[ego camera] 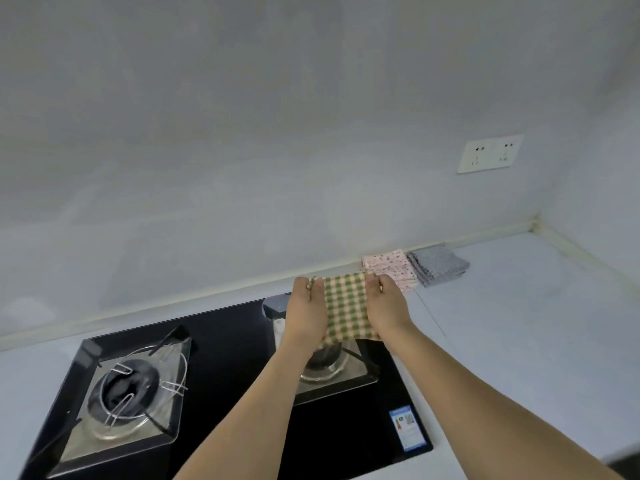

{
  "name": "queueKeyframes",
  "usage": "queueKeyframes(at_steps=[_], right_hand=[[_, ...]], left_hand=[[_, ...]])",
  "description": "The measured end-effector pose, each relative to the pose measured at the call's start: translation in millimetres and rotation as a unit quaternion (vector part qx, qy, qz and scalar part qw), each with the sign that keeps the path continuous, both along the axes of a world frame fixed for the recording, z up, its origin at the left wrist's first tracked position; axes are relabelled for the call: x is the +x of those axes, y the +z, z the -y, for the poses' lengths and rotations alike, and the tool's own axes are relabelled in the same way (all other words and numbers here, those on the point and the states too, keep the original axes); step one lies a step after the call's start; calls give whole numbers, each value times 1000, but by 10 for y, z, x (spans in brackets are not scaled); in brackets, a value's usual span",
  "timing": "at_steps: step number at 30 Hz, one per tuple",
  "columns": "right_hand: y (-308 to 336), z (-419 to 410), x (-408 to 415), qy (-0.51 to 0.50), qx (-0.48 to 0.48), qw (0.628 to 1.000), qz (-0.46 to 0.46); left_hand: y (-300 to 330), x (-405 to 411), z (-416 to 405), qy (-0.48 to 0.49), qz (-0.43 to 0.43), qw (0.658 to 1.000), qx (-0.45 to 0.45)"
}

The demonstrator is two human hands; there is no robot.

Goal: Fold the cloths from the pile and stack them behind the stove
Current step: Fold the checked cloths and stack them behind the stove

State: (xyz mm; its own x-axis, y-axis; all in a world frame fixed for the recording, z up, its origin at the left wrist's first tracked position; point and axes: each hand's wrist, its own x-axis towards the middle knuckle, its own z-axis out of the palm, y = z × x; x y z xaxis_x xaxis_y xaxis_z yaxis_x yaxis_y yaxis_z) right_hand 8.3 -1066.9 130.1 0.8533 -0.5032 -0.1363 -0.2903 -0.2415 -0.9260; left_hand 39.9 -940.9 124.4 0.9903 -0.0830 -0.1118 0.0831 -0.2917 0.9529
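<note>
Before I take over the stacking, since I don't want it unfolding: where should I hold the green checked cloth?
Probably as now: by its two side edges, one hand per side. The left hand and right hand grip the folded green checked cloth from opposite sides, keeping it flat and spread above the stove.

A folded green-checked cloth [346,308] hangs above the stove [221,393]. Folded pink cloth [391,271] and grey cloth [438,266] lie side by side against the wall.

The checked cloth [346,306] and arms hide the right burner [329,368].
</note>
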Motion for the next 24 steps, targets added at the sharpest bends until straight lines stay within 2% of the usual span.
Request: queueKeyframes(at_steps=[6,10,12,14,17,24], right_hand=[[-120,758,120,-40,31,999,-11],[-229,1469,136,-51,9,998,-25],[-234,1597,159,-52,0,998,-32],[-456,2736,409,-61,6,997,-44],[-458,2934,485,-46,-15,998,-46],[-699,4459,1112,-36,-20,996,-79]], left_hand=[[-134,231,787,-13,-7,1000,1],[-266,240,1516,-25,-25,999,-12],[-233,284,1629,-38,-42,998,4],[-333,477,2787,-32,-32,999,7],[-294,585,2920,-37,-45,998,18],[-524,1295,4305,-55,-83,992,73]])
